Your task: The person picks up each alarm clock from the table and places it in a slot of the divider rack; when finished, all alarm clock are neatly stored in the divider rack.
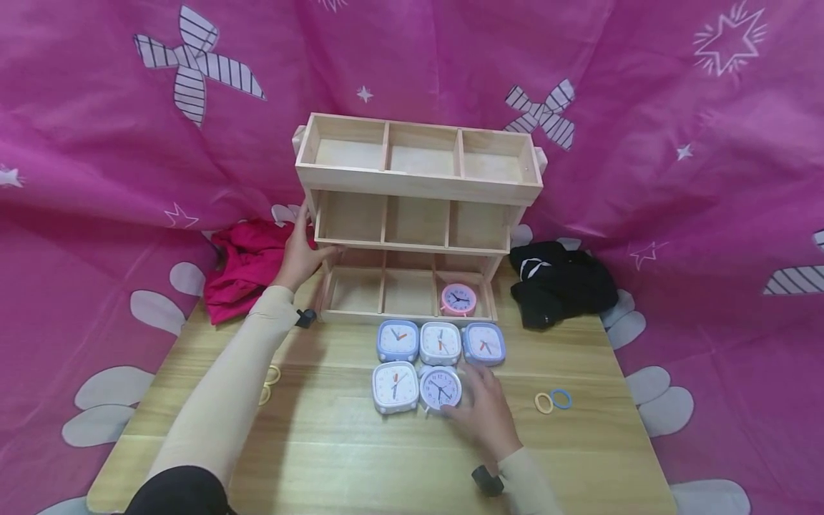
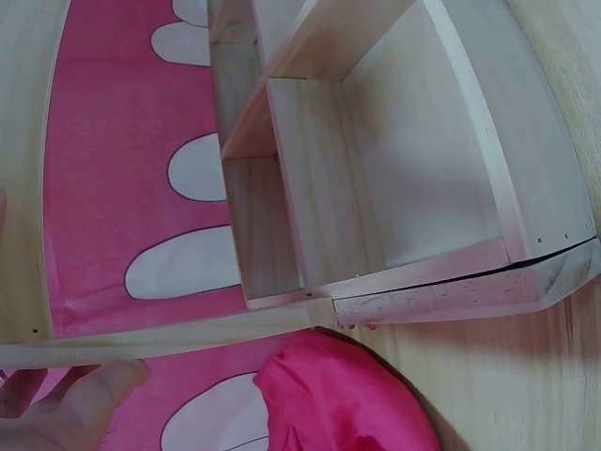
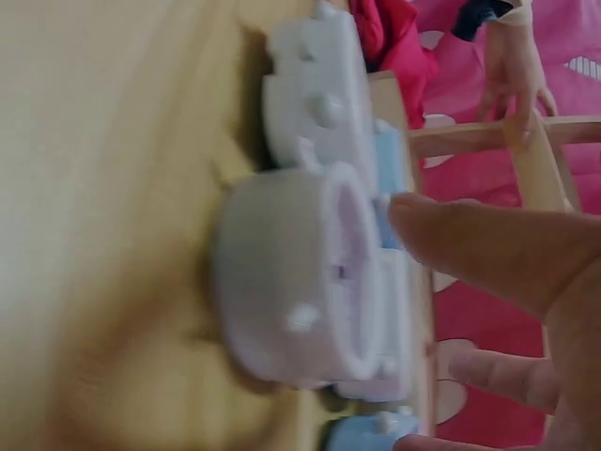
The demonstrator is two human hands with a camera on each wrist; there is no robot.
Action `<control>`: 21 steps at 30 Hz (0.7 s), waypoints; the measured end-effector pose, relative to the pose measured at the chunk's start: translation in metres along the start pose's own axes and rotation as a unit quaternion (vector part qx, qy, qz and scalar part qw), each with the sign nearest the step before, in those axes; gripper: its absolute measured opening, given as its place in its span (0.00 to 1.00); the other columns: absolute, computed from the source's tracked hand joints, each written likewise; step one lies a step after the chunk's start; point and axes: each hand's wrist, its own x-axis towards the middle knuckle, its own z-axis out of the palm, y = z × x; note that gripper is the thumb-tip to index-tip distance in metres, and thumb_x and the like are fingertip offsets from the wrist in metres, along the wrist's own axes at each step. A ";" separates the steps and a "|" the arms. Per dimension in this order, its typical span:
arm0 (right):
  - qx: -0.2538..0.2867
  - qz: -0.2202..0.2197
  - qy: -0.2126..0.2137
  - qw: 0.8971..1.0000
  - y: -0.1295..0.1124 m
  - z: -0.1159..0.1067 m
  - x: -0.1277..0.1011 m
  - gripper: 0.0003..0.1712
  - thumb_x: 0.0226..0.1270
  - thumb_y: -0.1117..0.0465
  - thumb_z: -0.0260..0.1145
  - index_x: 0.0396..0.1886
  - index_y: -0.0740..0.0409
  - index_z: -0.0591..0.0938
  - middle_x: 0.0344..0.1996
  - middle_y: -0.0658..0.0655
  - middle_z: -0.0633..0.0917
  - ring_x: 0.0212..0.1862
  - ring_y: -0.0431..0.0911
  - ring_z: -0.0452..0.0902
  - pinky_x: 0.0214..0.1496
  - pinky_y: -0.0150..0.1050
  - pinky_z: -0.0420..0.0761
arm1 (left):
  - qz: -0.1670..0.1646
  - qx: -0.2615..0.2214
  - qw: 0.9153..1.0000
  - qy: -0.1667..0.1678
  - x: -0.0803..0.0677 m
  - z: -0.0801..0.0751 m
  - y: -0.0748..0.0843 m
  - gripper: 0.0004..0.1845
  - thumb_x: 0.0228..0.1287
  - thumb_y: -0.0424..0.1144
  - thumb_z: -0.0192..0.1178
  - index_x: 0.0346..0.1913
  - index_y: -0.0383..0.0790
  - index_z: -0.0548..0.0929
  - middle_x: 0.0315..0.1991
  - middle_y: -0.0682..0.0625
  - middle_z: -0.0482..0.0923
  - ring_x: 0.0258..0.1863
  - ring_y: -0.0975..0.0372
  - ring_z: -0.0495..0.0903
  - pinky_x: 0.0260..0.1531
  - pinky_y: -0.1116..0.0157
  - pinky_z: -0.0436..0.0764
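A three-tier wooden shelf (image 1: 418, 183) stands at the back of the table. My left hand (image 1: 301, 252) holds its left side, fingers at the wooden side board (image 2: 188, 334). Below the shelf, my right hand (image 1: 483, 411) is spread beside a round white alarm clock (image 1: 440, 388) with a lilac face. Its thumb (image 3: 451, 230) extends near the clock's face. To the left sits a square white clock (image 1: 395, 387). Behind them line up a blue clock (image 1: 398, 340), a white clock (image 1: 440, 343) and another blue clock (image 1: 483, 343). A round pink clock (image 1: 458, 300) sits in the bottom tier's right compartment.
Red cloth (image 1: 241, 265) lies left of the shelf and black cloth (image 1: 560, 282) right of it. A yellow ring (image 1: 543, 403) and a blue ring (image 1: 561, 399) lie on the right, with yellow rings (image 1: 273, 375) on the left. A pink curtain (image 1: 412, 64) hangs behind.
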 end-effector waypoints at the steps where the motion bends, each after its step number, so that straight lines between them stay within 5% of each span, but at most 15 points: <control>1: 0.009 0.009 -0.010 1.000 0.002 0.003 -0.003 0.51 0.50 0.52 0.87 0.76 0.49 0.76 0.73 0.65 0.74 0.73 0.67 0.71 0.72 0.71 0.76 | 0.000 0.000 1.000 0.001 0.000 0.001 0.000 0.68 0.57 0.23 0.77 0.88 0.60 0.42 0.82 0.33 0.60 0.78 0.39 0.67 0.75 0.39 0.74; 10: 0.056 -0.015 -0.013 0.998 0.012 0.030 -0.010 0.57 0.48 0.55 0.87 0.80 0.48 0.72 0.71 0.64 0.75 0.70 0.64 0.76 0.72 0.68 0.78 | 0.000 0.007 1.000 0.003 0.000 0.001 0.002 0.68 0.58 0.25 0.78 0.88 0.63 0.42 0.82 0.32 0.60 0.78 0.39 0.67 0.76 0.40 0.74; 21: 0.046 -0.054 0.011 0.997 0.007 0.041 -0.004 0.43 0.55 0.58 0.84 0.72 0.50 0.80 0.71 0.66 0.76 0.69 0.64 0.76 0.71 0.65 0.80 | 0.006 -0.016 1.000 -0.001 0.000 0.001 0.000 0.68 0.57 0.20 0.76 0.89 0.59 0.43 0.84 0.34 0.57 0.81 0.39 0.64 0.79 0.40 0.70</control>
